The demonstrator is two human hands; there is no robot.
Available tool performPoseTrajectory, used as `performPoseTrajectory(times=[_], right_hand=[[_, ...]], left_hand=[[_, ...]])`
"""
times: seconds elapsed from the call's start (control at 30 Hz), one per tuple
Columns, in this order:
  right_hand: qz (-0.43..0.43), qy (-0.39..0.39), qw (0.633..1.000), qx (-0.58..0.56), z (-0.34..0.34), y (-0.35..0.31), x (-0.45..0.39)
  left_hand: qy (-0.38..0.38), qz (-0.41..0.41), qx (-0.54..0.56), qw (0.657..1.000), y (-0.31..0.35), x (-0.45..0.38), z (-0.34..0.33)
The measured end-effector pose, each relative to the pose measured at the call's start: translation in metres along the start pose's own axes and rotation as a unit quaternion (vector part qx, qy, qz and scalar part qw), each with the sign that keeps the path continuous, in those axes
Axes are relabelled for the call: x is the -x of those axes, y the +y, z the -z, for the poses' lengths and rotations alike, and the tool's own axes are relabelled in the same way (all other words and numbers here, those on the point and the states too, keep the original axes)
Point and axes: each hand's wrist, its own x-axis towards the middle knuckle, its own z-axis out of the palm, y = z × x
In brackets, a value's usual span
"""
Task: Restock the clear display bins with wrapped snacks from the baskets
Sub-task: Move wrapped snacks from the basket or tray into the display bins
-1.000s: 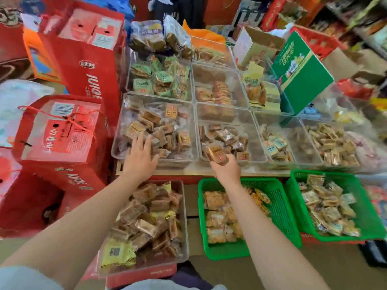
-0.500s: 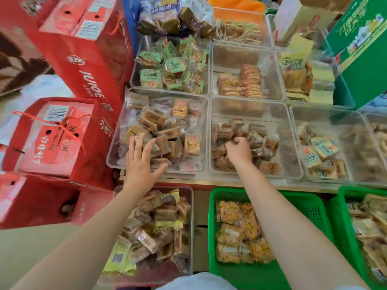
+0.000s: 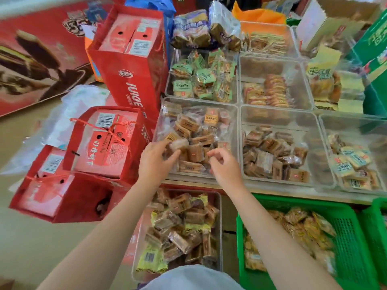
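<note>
My left hand (image 3: 155, 162) reaches into the front-left clear bin (image 3: 160, 122), and its fingers and thumb pinch a pale wrapped snack (image 3: 179, 143) on top of the brown wrapped snacks (image 3: 194, 132) there. Over the same bin's front right corner, my right hand (image 3: 225, 165) hovers with loosely curled fingers and holds nothing. The neighbouring clear bin (image 3: 282, 114) holds brown wrapped snacks (image 3: 272, 155). Below the shelf edge sit a clear basket (image 3: 219, 227) of brown and yellow wrapped snacks and a green basket (image 3: 347, 237) of orange packets.
Red juice cartons (image 3: 129, 80) and red gift boxes (image 3: 104, 141) crowd the floor on the left. Further clear bins hold green packets (image 3: 201, 80) and orange biscuits (image 3: 272, 93). A green carton (image 3: 374, 80) stands at the right, with a second green basket (image 3: 379, 227) at the edge.
My right hand left the middle bin without its snack and moved left over the front-left bin. My left hand went from flat on the snacks to pinching a pale one. The view shifted left.
</note>
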Motion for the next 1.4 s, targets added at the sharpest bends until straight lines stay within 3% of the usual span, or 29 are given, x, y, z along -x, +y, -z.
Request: performPoseTrajectory(times=[0.07,0.13,0.2,0.3,0.37,0.47,0.57,0.67,0.8,0.87,0.97,1.03,1.1,1.2,1.4], right_hand=[[-0.019,-0.018,0.999,-0.046,-0.002,-0.011,0.003],[-0.064,-0.051,0.986,-0.146,0.0,-0.021,0.003],[-0.102,-0.099,0.965,-0.221,0.004,-0.024,0.004],[-0.103,-0.146,0.969,-0.172,0.014,-0.017,0.005],[-0.098,-0.112,0.977,-0.15,0.026,-0.009,0.004],[-0.132,0.04,0.975,-0.174,0.055,0.001,-0.005],[-0.15,0.17,0.952,-0.207,0.082,0.017,-0.027],[-0.176,0.204,0.938,-0.218,0.089,0.04,-0.054],[-0.236,0.186,0.942,-0.15,0.086,0.063,-0.071],[-0.224,0.198,0.951,-0.073,0.08,0.06,-0.07],[-0.106,0.199,0.973,0.043,0.065,0.041,-0.066],[-0.023,0.141,0.983,0.113,0.047,0.031,-0.066],[0.012,0.087,0.973,0.213,0.028,0.026,-0.067],[0.012,0.071,0.92,0.385,0.003,0.028,-0.064],[-0.015,0.058,0.905,0.421,-0.008,0.031,-0.053]], left_hand=[[-0.029,0.119,0.17,0.978,0.018,-0.002,0.014],[-0.075,0.181,0.275,0.941,0.03,-0.002,0.019],[-0.113,0.184,0.296,0.93,0.038,0.0,0.017],[-0.138,0.174,0.307,0.925,0.048,0.005,0.0],[-0.133,0.155,0.268,0.942,0.046,0.008,-0.017],[-0.122,0.104,0.051,0.986,0.025,0.012,-0.041],[-0.128,0.072,-0.103,0.984,0.001,0.02,-0.054],[-0.17,0.051,-0.175,0.969,-0.009,0.025,-0.066],[-0.192,0.027,-0.24,0.951,-0.013,0.026,-0.074],[-0.195,0.023,-0.251,0.948,-0.016,0.027,-0.074],[-0.193,0.013,-0.256,0.947,-0.016,0.029,-0.075],[-0.188,0.01,-0.242,0.952,-0.015,0.029,-0.074],[-0.186,0.013,-0.23,0.955,-0.014,0.029,-0.072],[-0.191,0.011,-0.244,0.951,-0.013,0.029,-0.072],[-0.203,0.009,-0.245,0.948,-0.009,0.029,-0.07]])
